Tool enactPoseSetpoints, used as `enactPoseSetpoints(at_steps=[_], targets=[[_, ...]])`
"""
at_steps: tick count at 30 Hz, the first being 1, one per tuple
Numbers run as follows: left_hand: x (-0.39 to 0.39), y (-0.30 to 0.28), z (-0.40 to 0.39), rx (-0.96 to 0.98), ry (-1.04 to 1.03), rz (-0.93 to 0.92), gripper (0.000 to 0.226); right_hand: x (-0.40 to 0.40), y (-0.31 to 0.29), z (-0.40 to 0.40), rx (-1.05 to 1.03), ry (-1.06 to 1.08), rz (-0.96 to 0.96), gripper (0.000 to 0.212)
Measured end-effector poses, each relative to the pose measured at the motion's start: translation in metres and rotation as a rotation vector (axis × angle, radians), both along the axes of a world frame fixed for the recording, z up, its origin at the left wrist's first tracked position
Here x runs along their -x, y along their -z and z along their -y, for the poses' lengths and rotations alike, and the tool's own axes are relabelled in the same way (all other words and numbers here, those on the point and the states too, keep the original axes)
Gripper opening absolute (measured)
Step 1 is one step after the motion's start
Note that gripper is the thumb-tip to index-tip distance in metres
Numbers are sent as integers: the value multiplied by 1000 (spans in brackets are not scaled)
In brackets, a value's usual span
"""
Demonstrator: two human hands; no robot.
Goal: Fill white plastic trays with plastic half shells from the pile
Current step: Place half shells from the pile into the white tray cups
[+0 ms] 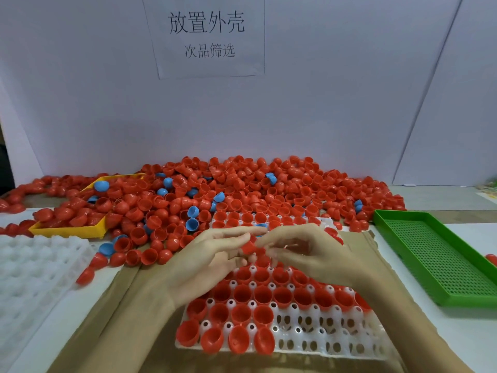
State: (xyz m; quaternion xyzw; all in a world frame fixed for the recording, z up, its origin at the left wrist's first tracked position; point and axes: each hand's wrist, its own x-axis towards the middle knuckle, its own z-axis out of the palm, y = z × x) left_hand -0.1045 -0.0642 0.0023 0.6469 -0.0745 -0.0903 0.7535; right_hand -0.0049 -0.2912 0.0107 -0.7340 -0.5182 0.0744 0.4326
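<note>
Cardboard (113,305) | tray (322,340) near-right cells open | hands (215,254) over middle
</note>
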Motion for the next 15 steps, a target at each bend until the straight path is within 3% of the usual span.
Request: enactPoseSetpoints(at_steps=[3, 11, 15], targets=[[-2, 2, 4, -4, -102, 38, 30, 0, 3, -3, 23, 47, -15, 24], [-3, 9, 13, -45, -199, 64, 29, 7, -15, -4, 224, 198, 328, 21], [-4, 6, 13, -10, -328, 67, 36, 21, -29, 13, 281, 192, 290, 12]])
